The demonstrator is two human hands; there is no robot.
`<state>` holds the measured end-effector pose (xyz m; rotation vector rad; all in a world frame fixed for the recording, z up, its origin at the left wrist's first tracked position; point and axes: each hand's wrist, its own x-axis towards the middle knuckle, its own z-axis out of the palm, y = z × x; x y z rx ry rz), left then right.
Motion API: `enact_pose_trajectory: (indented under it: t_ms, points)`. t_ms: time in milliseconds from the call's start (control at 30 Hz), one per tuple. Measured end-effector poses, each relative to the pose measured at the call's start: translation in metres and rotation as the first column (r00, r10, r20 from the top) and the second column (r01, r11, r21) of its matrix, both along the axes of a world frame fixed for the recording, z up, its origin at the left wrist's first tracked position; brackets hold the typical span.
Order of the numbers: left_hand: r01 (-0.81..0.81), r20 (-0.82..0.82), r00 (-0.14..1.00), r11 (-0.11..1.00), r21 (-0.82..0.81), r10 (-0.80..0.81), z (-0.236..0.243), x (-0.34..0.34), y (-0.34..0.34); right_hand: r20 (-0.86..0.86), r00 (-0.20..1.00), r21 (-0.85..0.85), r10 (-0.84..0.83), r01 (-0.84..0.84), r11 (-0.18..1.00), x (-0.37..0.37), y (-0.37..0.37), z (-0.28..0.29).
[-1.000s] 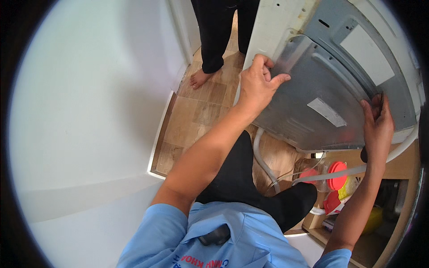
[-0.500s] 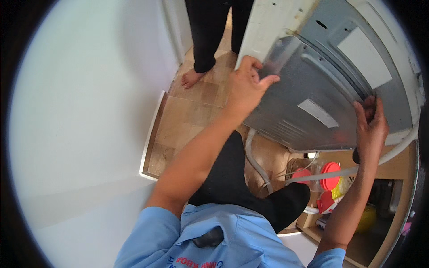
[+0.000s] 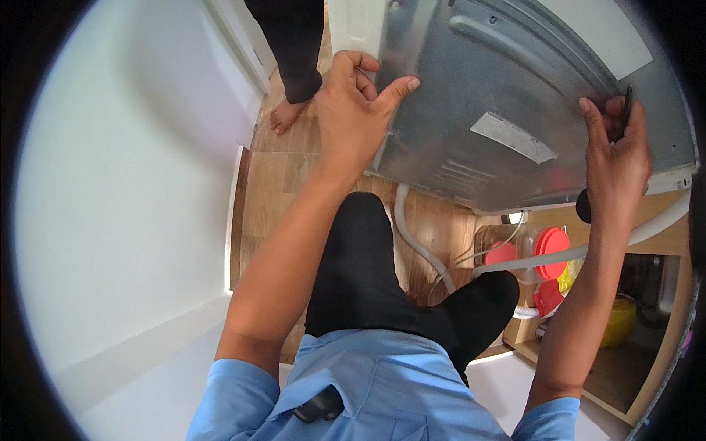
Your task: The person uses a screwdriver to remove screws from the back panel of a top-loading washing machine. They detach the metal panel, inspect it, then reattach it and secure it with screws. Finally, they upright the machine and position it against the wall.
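A large grey metal panel (image 3: pixel 448 132) with ribs, slots and a white label (image 3: pixel 512 137) stands before me, on the back of a white appliance. My left hand (image 3: pixel 353 110) is at its left edge, fingers curled at the rim and thumb stretched onto the face. My right hand (image 3: pixel 618 154) is closed in front of the panel's right side, below a second white label (image 3: pixel 603 37). A slim black piece (image 3: pixel 627 110) sticks up between its fingers, and a rounded black end (image 3: pixel 583 206) shows beside the wrist. The kind of tool is not clear.
A grey corrugated hose (image 3: pixel 412 239) curves down to the wooden floor (image 3: pixel 283 187); another pale hose (image 3: pixel 559 257) crosses under my right forearm. Red-lidded jars (image 3: pixel 550 253) stand by an open wooden cabinet (image 3: pixel 643 331). A white wall (image 3: pixel 132 206) is at left. Another person's bare foot (image 3: pixel 287 116) is beyond.
The panel and my left hand now appear farther up and left in the picture, partly because my view has shifted. My right hand appears slightly higher. Both hands keep much the same grip.
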<state>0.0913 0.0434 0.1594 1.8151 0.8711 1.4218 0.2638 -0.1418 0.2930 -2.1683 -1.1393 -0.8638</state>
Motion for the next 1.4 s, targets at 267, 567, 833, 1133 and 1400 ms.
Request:
enact_pose_trajectory:
  t_ms: [267,567,833,1133,1400]
  points:
    - [-0.045,-0.038,0.998,0.991,-0.128,0.04,0.011,-0.001,-0.01,-0.059,0.993,0.007,0.098,-0.097,0.995,-0.006,0.0,0.0]
    - [0.77,0.771,0.637,-0.05,-0.636,0.004,-0.009,-0.01,-0.097,-0.071,0.991,0.012,0.116,-0.116,0.993,-0.01,-0.002,0.004]
    - [0.825,0.787,0.544,0.016,-0.564,-0.291,0.029,0.004,-0.077,-0.229,0.955,0.085,0.187,-0.172,0.982,-0.019,-0.005,0.007]
    - [0.774,0.705,0.628,0.168,-0.611,-0.331,0.078,0.022,-0.072,-0.254,0.927,0.067,0.278,-0.27,0.961,-0.028,-0.014,0.013]
    - [0.831,0.772,0.531,0.036,-0.555,-0.348,0.089,0.023,-0.054,-0.435,0.823,-0.083,0.365,-0.44,0.894,-0.051,-0.021,0.009]
